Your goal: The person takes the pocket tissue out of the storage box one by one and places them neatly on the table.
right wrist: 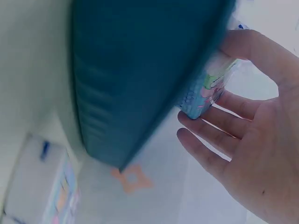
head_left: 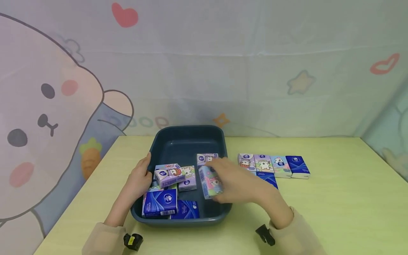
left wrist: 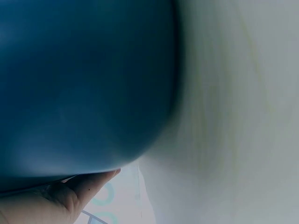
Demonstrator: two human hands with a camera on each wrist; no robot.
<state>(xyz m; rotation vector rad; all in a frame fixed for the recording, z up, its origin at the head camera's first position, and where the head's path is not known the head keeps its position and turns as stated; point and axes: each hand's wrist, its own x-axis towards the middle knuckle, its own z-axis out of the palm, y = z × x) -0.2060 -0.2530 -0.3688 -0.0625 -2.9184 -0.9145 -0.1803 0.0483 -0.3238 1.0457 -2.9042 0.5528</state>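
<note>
My right hand [head_left: 237, 180] grips a pastel pocket tissue pack [head_left: 210, 181] above the right side of a dark blue plastic bin [head_left: 188, 221]. In the right wrist view the thumb and fingers close round this tissue pack [right wrist: 210, 86], partly hidden by the bin's wall [right wrist: 140, 70]. My left hand [head_left: 138, 179] holds the bin's left rim. Several tissue packs lie inside the bin: a blue pack [head_left: 160, 202] at the front left, another blue pack [head_left: 186, 209] beside it, and a purple pack [head_left: 170, 176] on top of others.
Right of the bin, a row of tissue packs stands on the pale yellow table [head_left: 334, 198], ending in a dark blue pack [head_left: 297, 166]. Another blue pack [head_left: 267, 179] lies before the row, partly behind my right hand. A printed curtain [head_left: 204, 71] hangs behind the table.
</note>
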